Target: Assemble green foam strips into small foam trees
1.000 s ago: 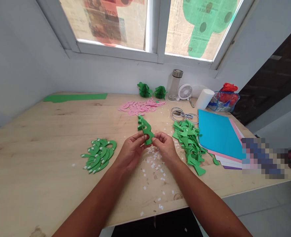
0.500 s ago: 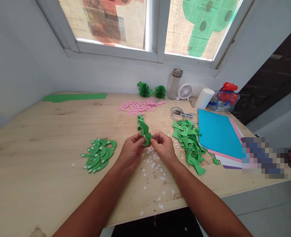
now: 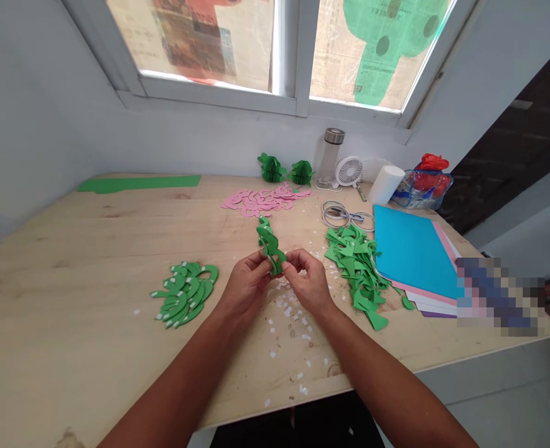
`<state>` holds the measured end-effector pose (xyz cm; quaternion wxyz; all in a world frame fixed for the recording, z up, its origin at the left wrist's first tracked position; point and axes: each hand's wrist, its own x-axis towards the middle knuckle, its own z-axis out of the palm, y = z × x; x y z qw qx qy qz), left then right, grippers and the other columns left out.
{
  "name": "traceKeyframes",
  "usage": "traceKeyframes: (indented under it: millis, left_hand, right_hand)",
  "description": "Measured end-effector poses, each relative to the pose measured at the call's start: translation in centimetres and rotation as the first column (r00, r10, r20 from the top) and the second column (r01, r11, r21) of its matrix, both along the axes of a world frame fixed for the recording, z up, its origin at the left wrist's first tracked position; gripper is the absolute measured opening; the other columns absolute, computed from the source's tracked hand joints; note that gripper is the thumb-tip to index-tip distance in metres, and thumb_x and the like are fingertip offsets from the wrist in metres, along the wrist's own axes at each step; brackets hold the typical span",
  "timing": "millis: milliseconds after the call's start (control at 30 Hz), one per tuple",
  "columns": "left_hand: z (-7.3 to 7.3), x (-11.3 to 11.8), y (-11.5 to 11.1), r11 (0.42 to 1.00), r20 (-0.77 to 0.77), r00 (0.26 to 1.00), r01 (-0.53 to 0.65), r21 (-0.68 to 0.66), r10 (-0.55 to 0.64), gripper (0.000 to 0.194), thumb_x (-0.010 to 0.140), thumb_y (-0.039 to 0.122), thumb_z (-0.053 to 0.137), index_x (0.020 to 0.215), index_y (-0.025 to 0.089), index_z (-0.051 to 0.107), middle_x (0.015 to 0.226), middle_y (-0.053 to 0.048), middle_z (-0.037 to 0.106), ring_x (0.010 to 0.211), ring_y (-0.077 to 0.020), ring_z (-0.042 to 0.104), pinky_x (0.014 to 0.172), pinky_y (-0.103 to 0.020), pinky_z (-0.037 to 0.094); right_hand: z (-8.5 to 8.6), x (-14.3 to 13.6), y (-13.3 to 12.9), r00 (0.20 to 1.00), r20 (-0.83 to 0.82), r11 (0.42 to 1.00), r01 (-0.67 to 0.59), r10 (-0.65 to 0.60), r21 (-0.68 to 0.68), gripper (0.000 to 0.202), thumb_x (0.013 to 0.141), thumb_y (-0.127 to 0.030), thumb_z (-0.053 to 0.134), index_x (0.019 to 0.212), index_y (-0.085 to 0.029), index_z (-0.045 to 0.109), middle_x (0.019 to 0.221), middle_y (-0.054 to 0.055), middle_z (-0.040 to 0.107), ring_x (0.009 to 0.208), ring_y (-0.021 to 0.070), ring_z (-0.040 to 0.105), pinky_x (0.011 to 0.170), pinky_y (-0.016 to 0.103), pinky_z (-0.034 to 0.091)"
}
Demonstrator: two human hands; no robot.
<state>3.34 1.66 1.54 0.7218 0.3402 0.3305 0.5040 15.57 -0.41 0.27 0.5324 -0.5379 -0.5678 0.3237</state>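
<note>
Pale plywood table (image 3: 93, 249) shoved under a window, grain and knots showing, bits of white paper scrap (image 3: 288, 317) sprinkled all over the middle. Both hands meet above that mess: left hand (image 3: 244, 287) and right hand (image 3: 307, 283) each pinch the lower end of a green cutout stack (image 3: 269, 241), a wavy, lobed foam-looking piece that sticks up and away from the fingertips, held just above the tabletop. Fingers are curled tight on it from both sides, thumbs on top. Off to the left lies a pile of green curved pieces (image 3: 186, 292) with small white tabs on them, crescent shaped, fanned out flat. To the right is a messier heap of green offcuts (image 3: 356, 264), jagged and overlapping, just beside a flat stack of coloured sheets (image 3: 412, 252) with bright blue on top. Further back there's a scatter of pink cutouts (image 3: 265, 199), two puffy green paper balls (image 3: 284, 171), a small white fan (image 3: 348, 171), a clear bottle with metal cap (image 3: 331, 155) and a long green strip (image 3: 139, 183) near the wall
</note>
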Motion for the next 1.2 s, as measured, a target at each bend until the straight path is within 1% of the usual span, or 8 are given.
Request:
traceKeyframes:
  millis: [100,167,267,367,533,733,967,1200]
  left_hand:
    - [-0.26,0.0,0.08,1.0,0.002,1.0,-0.007,0.001,0.007,0.015,0.061,0.021,0.077,0.072,0.014,0.068,0.073,-0.003,0.068,0.072,-0.0147,0.06,0.075,-0.028,0.047]
    - [-0.38,0.06,0.11,1.0,-0.007,1.0,-0.024,0.007,0.024,0.014,0.062,0.02,0.077,0.072,0.015,0.067,0.075,-0.004,0.068,0.075,-0.0162,0.061,0.077,-0.029,0.047]
    - [-0.42,0.21,0.09,0.998,-0.048,0.997,-0.06,0.031,0.062,0.014,0.063,0.021,0.075,0.072,0.015,0.067,0.073,-0.003,0.068,0.077,-0.0177,0.063,0.076,-0.029,0.047]
    - [-0.25,0.33,-0.01,0.995,-0.081,0.993,-0.086,0.047,0.09,0.016,0.061,0.022,0.076,0.072,0.015,0.067,0.072,-0.003,0.069,0.076,-0.0186,0.064,0.075,-0.029,0.047]
    - [0.2,0.29,-0.18,0.997,-0.071,0.996,-0.055,0.048,0.058,0.019,0.059,0.023,0.077,0.074,0.014,0.069,0.072,-0.004,0.07,0.074,-0.0193,0.064,0.073,-0.03,0.048]
    - [0.3,0.13,-0.17,0.999,-0.067,0.997,-0.023,0.031,0.025,0.019,0.059,0.023,0.078,0.074,0.014,0.07,0.072,-0.006,0.071,0.077,-0.0205,0.065,0.075,-0.032,0.048]
    - [0.33,0.17,-0.23,1.0,-0.06,0.998,-0.02,0.019,0.021,0.018,0.059,0.022,0.079,0.072,0.014,0.071,0.073,-0.005,0.07,0.071,-0.0157,0.062,0.072,-0.027,0.047]
    - [0.18,0.02,-0.05,1.0,-0.059,0.998,-0.016,0.017,0.017,0.019,0.057,0.021,0.079,0.074,0.014,0.072,0.074,-0.005,0.07,0.068,-0.0142,0.058,0.069,-0.026,0.046]
  right_hand:
    - [0.18,-0.03,-0.2,1.0,0.021,1.0,-0.003,0.003,-0.001,0.017,0.078,-0.036,0.057,0.078,-0.019,0.06,0.069,0.0,0.062,0.062,0.0132,0.054,0.061,0.025,0.043]
    - [0.36,-0.11,-0.35,0.998,0.066,1.0,0.005,-0.005,0.003,0.02,0.075,-0.039,0.062,0.08,-0.019,0.06,0.07,0.0,0.063,0.064,0.0135,0.055,0.062,0.025,0.043]
    - [0.49,-0.27,-0.47,0.989,0.144,0.999,0.037,-0.039,0.02,0.021,0.071,-0.036,0.066,0.081,-0.019,0.06,0.071,0.0,0.063,0.065,0.0137,0.055,0.063,0.026,0.043]
    - [0.3,-0.35,-0.4,0.982,0.176,0.998,0.062,-0.066,0.029,0.017,0.072,-0.033,0.064,0.081,-0.02,0.059,0.07,-0.001,0.063,0.063,0.0134,0.055,0.064,0.026,0.043]
    - [-0.06,-0.22,-0.2,0.986,0.156,0.998,0.054,-0.059,0.039,0.012,0.074,-0.03,0.06,0.081,-0.02,0.058,0.068,-0.001,0.061,0.063,0.0136,0.055,0.063,0.026,0.044]
    - [0.12,-0.23,-0.24,0.988,0.136,0.997,0.062,-0.067,0.039,0.008,0.076,-0.029,0.058,0.078,-0.021,0.058,0.068,0.0,0.062,0.063,0.014,0.054,0.062,0.026,0.044]
    - [0.28,-0.21,-0.28,0.992,0.106,0.998,0.063,-0.064,0.02,0.009,0.076,-0.029,0.057,0.076,-0.02,0.057,0.067,0.0,0.061,0.06,0.0137,0.054,0.06,0.025,0.044]
    - [0.17,-0.15,-0.16,0.996,0.071,0.998,0.058,-0.059,0.014,0.008,0.076,-0.028,0.057,0.074,-0.02,0.057,0.066,0.0,0.061,0.061,0.0135,0.055,0.059,0.024,0.044]
